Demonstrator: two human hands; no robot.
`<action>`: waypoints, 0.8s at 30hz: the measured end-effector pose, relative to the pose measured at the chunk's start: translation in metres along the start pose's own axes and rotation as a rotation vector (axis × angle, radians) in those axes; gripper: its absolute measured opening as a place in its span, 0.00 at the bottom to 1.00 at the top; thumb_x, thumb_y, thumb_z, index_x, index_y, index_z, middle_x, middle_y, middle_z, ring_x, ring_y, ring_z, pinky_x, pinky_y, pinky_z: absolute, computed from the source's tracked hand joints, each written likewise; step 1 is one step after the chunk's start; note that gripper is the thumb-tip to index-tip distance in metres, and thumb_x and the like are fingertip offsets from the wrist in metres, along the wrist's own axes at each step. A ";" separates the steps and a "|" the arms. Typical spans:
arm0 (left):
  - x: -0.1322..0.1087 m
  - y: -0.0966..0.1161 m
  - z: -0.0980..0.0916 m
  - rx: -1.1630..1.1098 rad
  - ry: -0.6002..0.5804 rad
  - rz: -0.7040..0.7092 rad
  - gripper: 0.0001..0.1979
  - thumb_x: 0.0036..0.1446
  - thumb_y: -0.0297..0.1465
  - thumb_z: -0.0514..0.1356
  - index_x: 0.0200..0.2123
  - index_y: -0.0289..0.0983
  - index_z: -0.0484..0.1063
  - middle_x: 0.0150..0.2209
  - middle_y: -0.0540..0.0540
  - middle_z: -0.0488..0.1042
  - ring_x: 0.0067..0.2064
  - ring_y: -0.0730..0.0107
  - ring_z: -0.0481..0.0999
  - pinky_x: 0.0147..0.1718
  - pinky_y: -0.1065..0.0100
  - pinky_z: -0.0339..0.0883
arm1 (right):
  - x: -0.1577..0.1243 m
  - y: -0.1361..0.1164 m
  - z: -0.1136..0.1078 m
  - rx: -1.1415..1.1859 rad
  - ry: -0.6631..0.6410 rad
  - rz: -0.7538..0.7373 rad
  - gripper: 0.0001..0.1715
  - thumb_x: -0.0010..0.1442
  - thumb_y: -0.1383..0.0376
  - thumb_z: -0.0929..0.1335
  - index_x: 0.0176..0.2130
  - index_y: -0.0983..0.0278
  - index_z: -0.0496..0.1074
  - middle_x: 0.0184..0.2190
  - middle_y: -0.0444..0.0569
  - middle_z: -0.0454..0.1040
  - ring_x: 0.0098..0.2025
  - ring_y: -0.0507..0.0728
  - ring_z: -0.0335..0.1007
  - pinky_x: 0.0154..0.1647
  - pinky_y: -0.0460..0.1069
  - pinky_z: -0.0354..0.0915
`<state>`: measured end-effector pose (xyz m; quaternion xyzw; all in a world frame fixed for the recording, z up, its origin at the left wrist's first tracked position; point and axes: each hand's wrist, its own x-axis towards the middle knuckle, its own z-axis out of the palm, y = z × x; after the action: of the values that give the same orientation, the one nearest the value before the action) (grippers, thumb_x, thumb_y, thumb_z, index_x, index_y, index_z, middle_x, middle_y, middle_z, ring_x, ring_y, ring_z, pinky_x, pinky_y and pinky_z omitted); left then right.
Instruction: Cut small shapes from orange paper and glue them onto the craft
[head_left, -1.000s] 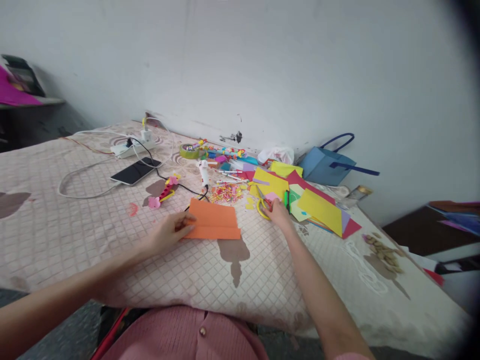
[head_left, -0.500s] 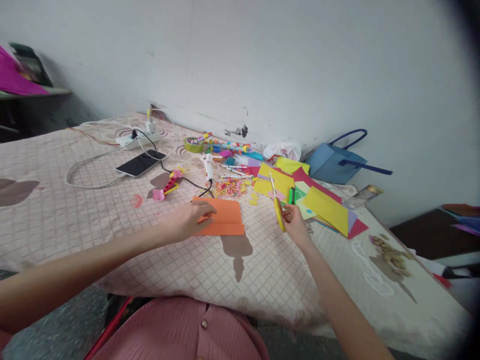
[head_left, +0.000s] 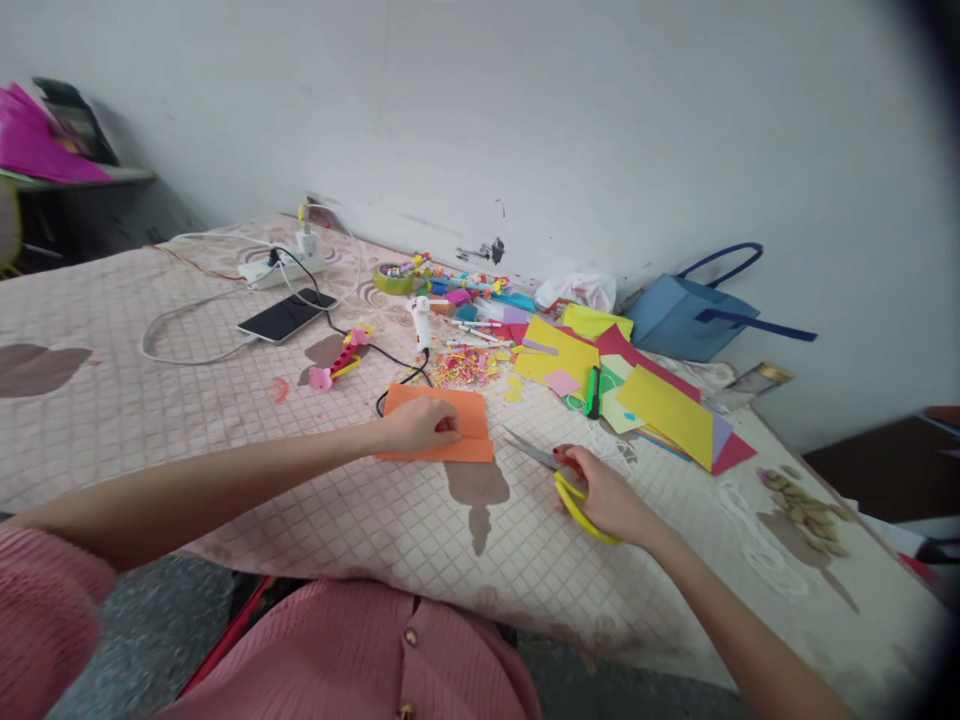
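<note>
My left hand [head_left: 421, 425] lies on a folded orange paper [head_left: 469, 420] on the quilted table cover, fingers curled over its near left part. To the right, my right hand [head_left: 611, 495] grips scissors [head_left: 559, 472] with yellow and red handles; their blades point left toward the orange paper and stop a short way from its right edge.
Loose coloured paper sheets [head_left: 664, 410] lie behind the right hand, beside a blue bag [head_left: 686, 315]. A white glue gun [head_left: 420, 320], paper scraps [head_left: 461, 368], markers and a tape roll [head_left: 390, 278] sit at the back. A phone [head_left: 286, 315] and power strip [head_left: 289, 268] lie far left.
My right hand picked the scissors up from beside the paper pile and brought them down and toward me, blades now pointing left. My left hand slid farther onto the orange paper.
</note>
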<state>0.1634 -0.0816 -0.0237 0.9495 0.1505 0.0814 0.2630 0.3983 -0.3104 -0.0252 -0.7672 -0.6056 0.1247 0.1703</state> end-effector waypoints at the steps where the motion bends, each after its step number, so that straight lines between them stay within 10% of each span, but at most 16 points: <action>1: 0.000 0.000 0.001 0.005 0.003 0.011 0.10 0.52 0.34 0.54 0.25 0.35 0.70 0.24 0.50 0.71 0.26 0.74 0.68 0.24 0.74 0.54 | -0.001 -0.001 -0.001 -0.043 -0.009 -0.040 0.32 0.44 0.58 0.73 0.47 0.61 0.62 0.46 0.54 0.70 0.45 0.62 0.69 0.44 0.54 0.64; 24: -0.005 0.004 -0.004 -0.020 -0.008 0.005 0.12 0.52 0.35 0.54 0.22 0.34 0.65 0.21 0.52 0.66 0.24 0.77 0.62 0.24 0.74 0.52 | 0.005 -0.011 -0.008 -0.296 -0.049 -0.196 0.24 0.48 0.54 0.70 0.43 0.61 0.64 0.42 0.52 0.73 0.44 0.61 0.70 0.44 0.53 0.64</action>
<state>0.1586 -0.0848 -0.0186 0.9475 0.1464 0.0797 0.2728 0.3929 -0.3037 -0.0137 -0.7180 -0.6931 0.0356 0.0523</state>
